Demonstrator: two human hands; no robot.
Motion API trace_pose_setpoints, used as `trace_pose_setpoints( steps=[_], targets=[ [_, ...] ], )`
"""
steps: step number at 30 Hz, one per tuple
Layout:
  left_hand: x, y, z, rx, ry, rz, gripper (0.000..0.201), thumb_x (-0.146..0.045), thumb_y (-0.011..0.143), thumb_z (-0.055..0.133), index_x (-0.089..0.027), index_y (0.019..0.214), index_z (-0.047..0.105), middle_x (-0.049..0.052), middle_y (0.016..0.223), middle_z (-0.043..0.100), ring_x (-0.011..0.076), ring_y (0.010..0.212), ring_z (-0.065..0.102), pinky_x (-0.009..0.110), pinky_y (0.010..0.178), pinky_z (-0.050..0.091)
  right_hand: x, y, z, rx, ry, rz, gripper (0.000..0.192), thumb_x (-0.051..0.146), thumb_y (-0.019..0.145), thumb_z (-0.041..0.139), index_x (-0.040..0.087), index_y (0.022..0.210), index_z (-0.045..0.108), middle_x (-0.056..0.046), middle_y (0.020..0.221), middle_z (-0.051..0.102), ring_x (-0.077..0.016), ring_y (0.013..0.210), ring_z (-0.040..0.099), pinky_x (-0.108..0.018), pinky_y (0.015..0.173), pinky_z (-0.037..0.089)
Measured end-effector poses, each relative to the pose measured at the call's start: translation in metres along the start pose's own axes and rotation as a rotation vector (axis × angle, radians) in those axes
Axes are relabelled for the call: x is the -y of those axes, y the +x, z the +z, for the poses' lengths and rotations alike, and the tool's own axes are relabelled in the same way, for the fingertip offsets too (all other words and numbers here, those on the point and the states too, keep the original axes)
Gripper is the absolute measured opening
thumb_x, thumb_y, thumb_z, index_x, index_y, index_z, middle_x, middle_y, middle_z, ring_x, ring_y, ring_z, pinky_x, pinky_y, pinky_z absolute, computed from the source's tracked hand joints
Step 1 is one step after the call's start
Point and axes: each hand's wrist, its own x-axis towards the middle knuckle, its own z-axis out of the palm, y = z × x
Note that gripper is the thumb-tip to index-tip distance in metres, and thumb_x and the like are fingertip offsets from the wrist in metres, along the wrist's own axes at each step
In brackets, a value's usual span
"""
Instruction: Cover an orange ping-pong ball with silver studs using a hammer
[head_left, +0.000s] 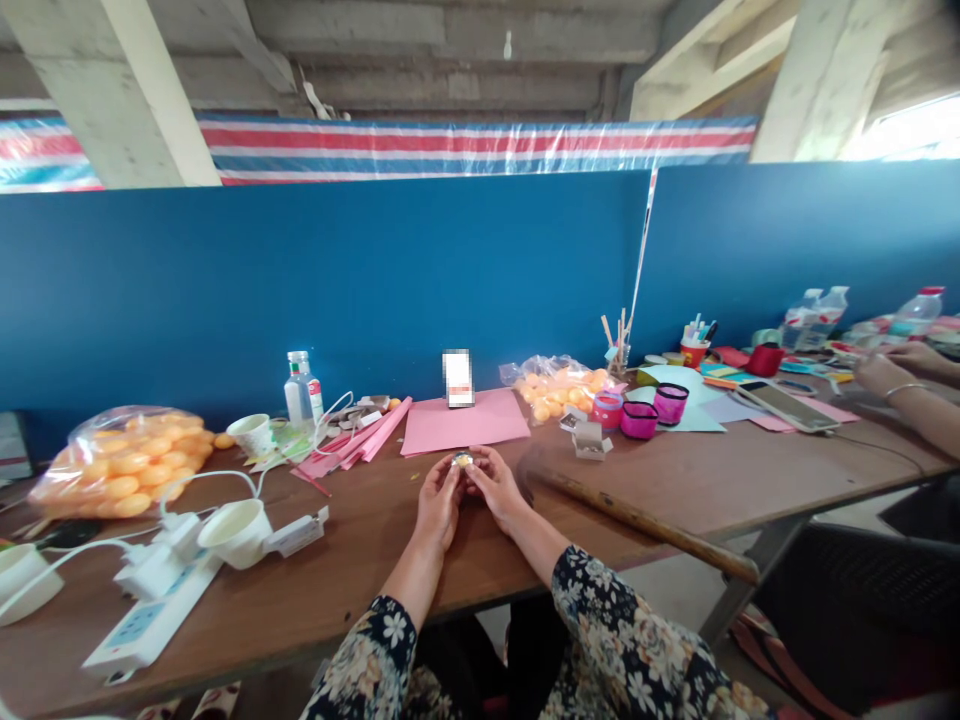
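Note:
Both of my hands meet over the middle of the table, in front of a pink sheet of paper (465, 424). Between their fingertips is a small shiny piece (463, 460), yellowish with a dark and white edge; its kind is too small to make out. My left hand (438, 497) pinches it from the left, and my right hand (495, 484) from the right. Fingers are closed on both sides and cover part of it. Just beyond the hands, a phone-like upright screen (460, 380), blurred out, stands at the back of the pink sheet.
Left are a bag of orange balls (127, 465), a power strip (154, 610), paper cups (238, 532) and glass bottles (300, 390). Right are another ball bag (559, 385), a small open box (591, 440), wristband-like rolls (639, 420), a wooden stick (645, 522) and another person's hands (889, 375).

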Motion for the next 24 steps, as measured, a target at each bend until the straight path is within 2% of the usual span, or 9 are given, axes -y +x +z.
trace_pose_setpoints(
  steps=[8, 11, 14, 19, 24],
  targets=[
    [0.0004, 0.0021, -0.0013, -0.025, -0.016, -0.017, 0.04, -0.025, 0.064, 0.068, -0.019, 0.103, 0.059, 0.003, 0.084, 0.067, 0.0115, 0.07, 0.06, 0.025, 0.065, 0.046, -0.0019, -0.002, 0.0005, -0.017, -0.111, -0.029, 0.035, 0.032, 0.061, 0.069, 0.018, 0.09, 0.055, -0.002, 0.084, 0.06, -0.012, 0.066, 0.058, -0.025, 0.058, 0.051],
    [0.0009, 0.002, -0.0015, -0.038, -0.016, -0.017, 0.043, -0.026, 0.065, 0.067, -0.019, 0.106, 0.058, 0.002, 0.083, 0.067, 0.0106, 0.068, 0.06, 0.024, 0.064, 0.046, -0.0028, -0.0025, 0.0014, -0.01, -0.132, -0.058, 0.036, 0.033, 0.062, 0.068, 0.018, 0.092, 0.054, -0.003, 0.09, 0.059, -0.0133, 0.073, 0.059, -0.025, 0.06, 0.051],
    [0.0009, 0.0015, -0.0015, -0.043, -0.013, -0.018, 0.046, -0.025, 0.063, 0.068, -0.019, 0.107, 0.058, 0.003, 0.082, 0.067, 0.0107, 0.067, 0.06, 0.024, 0.062, 0.046, -0.0033, -0.0031, 0.0017, 0.019, -0.145, -0.066, 0.038, 0.033, 0.064, 0.067, 0.019, 0.096, 0.053, -0.002, 0.089, 0.06, -0.0134, 0.072, 0.059, -0.025, 0.06, 0.052],
    [0.0008, 0.0023, -0.0019, -0.03, -0.004, -0.029, 0.041, -0.026, 0.064, 0.068, -0.016, 0.103, 0.06, 0.006, 0.087, 0.067, 0.0134, 0.071, 0.061, 0.026, 0.065, 0.047, -0.0058, -0.0005, 0.0004, 0.007, -0.192, -0.077, 0.035, 0.032, 0.065, 0.065, 0.019, 0.096, 0.053, -0.003, 0.088, 0.06, -0.0143, 0.073, 0.06, -0.026, 0.06, 0.052],
    [0.001, 0.0049, -0.0047, -0.025, -0.01, -0.039, 0.042, -0.022, 0.063, 0.069, -0.016, 0.103, 0.059, 0.005, 0.088, 0.067, 0.0125, 0.075, 0.061, 0.024, 0.069, 0.048, -0.0055, 0.0004, 0.004, -0.018, -0.312, -0.109, 0.033, 0.029, 0.066, 0.063, 0.019, 0.097, 0.054, -0.004, 0.089, 0.061, -0.0163, 0.078, 0.06, -0.027, 0.062, 0.053]
  ],
)
